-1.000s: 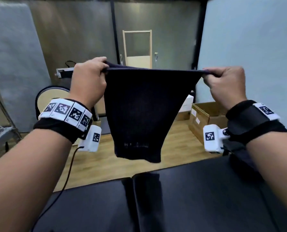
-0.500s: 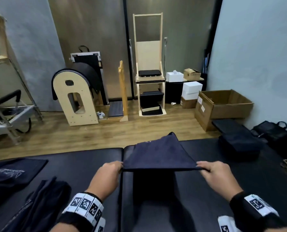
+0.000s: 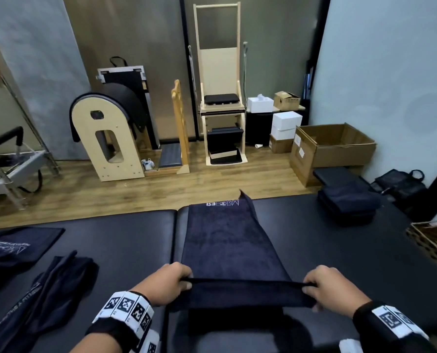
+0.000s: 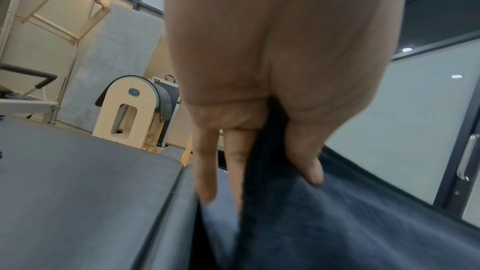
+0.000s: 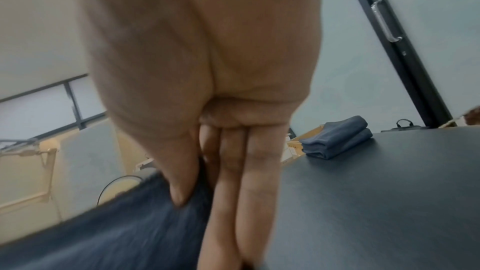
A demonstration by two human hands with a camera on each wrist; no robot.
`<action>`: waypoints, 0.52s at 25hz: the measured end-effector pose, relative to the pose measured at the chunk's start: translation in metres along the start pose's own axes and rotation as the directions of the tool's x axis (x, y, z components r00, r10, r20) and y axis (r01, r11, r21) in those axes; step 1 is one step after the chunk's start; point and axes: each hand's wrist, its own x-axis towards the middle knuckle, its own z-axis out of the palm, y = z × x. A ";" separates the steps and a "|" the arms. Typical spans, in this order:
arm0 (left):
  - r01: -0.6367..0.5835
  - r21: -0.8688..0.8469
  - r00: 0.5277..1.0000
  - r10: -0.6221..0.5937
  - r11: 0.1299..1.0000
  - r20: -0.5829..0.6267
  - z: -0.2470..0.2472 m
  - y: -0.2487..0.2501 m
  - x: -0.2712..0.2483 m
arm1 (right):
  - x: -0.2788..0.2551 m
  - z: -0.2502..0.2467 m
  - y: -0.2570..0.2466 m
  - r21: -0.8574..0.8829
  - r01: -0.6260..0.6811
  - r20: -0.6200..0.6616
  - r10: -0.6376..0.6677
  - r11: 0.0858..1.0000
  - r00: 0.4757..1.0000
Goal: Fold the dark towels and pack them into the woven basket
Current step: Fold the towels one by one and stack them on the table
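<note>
Two hands, one dark towel stretched flat between them.

Left hand [image 3: 165,282] and right hand [image 3: 330,286] each pinch a near corner of the towel [image 3: 227,240], thumb over fingers, its far end lying on the black padded table [image 3: 339,250]. Two folded towels [image 3: 347,205] are stacked far right; two loose towels [image 3: 21,256] lie left. One woven basket [image 3: 431,240] sits at the right edge.

The towel [image 3: 227,240] lies lengthwise on the padded table [image 3: 326,250], its near edge held between the left hand [image 3: 165,284] and right hand [image 3: 332,289]. Left of it lie unfolded towels [image 3: 34,273]; a folded stack [image 3: 347,205] sits at the far right, the woven basket [image 3: 433,240] at the table's right edge.
</note>
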 end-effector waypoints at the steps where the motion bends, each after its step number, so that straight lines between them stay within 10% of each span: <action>1: 0.003 -0.011 0.999 -0.002 1.000 0.039 -0.001 0.002 -0.001 | -0.004 -0.004 0.000 0.026 -0.017 0.071 0.015 1.000 0.997; 7: 0.044 -0.052 0.994 -0.039 0.998 0.100 0.001 0.004 -0.004 | 0.004 -0.005 0.006 0.060 -0.039 0.234 0.024 0.997 0.972; 13: 0.082 -0.079 0.996 -0.084 0.993 -0.024 -0.026 -0.021 0.043 | 0.077 0.000 -0.014 0.145 0.025 0.026 -0.029 0.989 0.999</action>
